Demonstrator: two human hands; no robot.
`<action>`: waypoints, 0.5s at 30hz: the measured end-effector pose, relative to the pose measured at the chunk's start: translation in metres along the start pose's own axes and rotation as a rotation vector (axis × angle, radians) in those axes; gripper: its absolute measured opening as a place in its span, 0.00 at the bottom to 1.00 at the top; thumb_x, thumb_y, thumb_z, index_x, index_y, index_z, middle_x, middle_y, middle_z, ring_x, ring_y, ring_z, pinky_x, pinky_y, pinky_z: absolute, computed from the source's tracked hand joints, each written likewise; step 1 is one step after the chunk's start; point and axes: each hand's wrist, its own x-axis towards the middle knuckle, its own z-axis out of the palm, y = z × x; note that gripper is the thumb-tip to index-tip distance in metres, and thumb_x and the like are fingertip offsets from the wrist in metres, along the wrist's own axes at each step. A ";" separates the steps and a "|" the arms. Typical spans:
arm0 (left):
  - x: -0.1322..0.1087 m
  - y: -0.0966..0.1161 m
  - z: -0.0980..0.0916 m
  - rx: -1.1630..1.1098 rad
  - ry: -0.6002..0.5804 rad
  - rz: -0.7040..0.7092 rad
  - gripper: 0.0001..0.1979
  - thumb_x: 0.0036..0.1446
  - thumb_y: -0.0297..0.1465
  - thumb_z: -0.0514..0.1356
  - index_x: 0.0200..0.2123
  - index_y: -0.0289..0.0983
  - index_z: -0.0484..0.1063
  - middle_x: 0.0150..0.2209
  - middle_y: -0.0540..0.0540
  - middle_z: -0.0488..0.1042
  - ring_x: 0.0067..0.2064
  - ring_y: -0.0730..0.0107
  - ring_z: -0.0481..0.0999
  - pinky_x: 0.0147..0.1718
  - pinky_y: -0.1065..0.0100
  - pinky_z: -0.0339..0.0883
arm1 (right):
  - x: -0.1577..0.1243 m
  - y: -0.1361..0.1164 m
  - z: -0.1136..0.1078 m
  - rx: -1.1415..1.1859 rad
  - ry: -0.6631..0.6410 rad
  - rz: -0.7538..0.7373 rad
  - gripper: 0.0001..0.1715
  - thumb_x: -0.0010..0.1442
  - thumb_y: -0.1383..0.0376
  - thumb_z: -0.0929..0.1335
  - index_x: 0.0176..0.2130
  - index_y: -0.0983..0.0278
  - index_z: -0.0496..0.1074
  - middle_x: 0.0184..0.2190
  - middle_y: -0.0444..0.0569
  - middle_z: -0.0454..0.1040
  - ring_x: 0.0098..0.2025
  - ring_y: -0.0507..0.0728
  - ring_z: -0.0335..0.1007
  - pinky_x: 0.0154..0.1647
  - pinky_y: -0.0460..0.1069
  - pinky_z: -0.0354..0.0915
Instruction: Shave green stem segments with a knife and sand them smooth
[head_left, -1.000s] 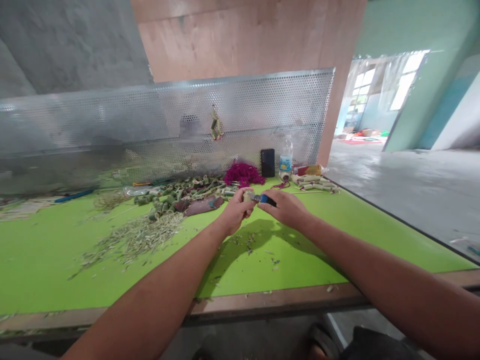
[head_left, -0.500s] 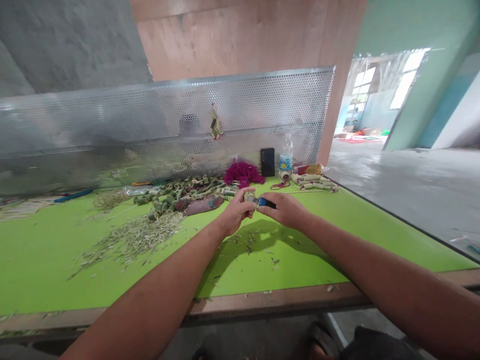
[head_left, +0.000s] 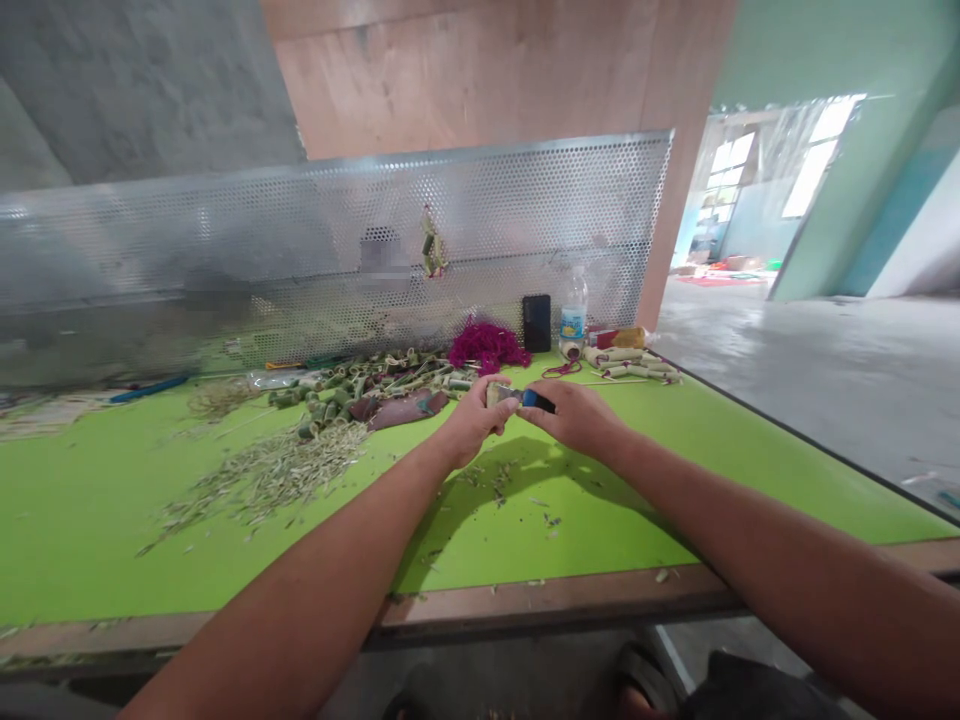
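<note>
My left hand [head_left: 471,422] grips a short pale stem piece [head_left: 499,395], likely bamboo or reed. My right hand [head_left: 576,416] holds a small knife with a blue and black handle [head_left: 538,401], its blade hidden against the stem piece. Both hands hover close together over the bright green tabletop [head_left: 570,530]. Beyond my left hand lies a heap of cut green stem pieces [head_left: 352,392], and pale shavings [head_left: 266,477] are scattered nearer the table's left side.
Along the back stand a perforated metal sheet [head_left: 480,210], a magenta yarn tangle [head_left: 486,345], a black phone [head_left: 537,323] and a plastic water bottle [head_left: 574,312]. Bundled stems [head_left: 630,367] lie at the back right. The table's right edge drops to a concrete floor [head_left: 810,390].
The knife has shifted slightly right along the stem piece, and the two hands have drawn a little apart. The objects on the table stay in place.
</note>
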 end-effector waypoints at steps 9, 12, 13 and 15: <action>-0.001 0.001 0.001 0.085 0.007 0.007 0.31 0.44 0.42 0.70 0.47 0.38 0.62 0.26 0.56 0.63 0.21 0.80 0.60 0.20 0.74 0.54 | -0.002 0.000 0.002 0.043 -0.036 -0.032 0.18 0.60 0.51 0.64 0.34 0.63 0.73 0.27 0.46 0.72 0.27 0.52 0.62 0.27 0.46 0.49; 0.000 0.001 0.000 0.210 0.010 0.031 0.26 0.48 0.42 0.67 0.47 0.38 0.63 0.25 0.56 0.62 0.21 0.79 0.59 0.21 0.74 0.53 | -0.002 -0.002 0.002 0.034 -0.016 -0.020 0.19 0.60 0.51 0.64 0.34 0.63 0.73 0.28 0.47 0.72 0.28 0.52 0.62 0.27 0.47 0.49; 0.000 0.000 -0.001 0.248 0.018 0.040 0.25 0.49 0.42 0.66 0.46 0.38 0.63 0.25 0.56 0.62 0.22 0.78 0.59 0.21 0.73 0.53 | -0.002 -0.002 0.002 0.035 -0.020 -0.015 0.18 0.60 0.51 0.64 0.34 0.62 0.72 0.28 0.47 0.72 0.28 0.52 0.62 0.27 0.46 0.49; 0.001 0.001 -0.002 0.342 0.040 0.078 0.21 0.51 0.41 0.65 0.45 0.38 0.65 0.26 0.55 0.63 0.24 0.76 0.60 0.24 0.73 0.53 | -0.002 -0.003 0.002 0.042 -0.033 -0.011 0.18 0.60 0.51 0.64 0.34 0.63 0.72 0.27 0.46 0.72 0.28 0.53 0.62 0.27 0.46 0.49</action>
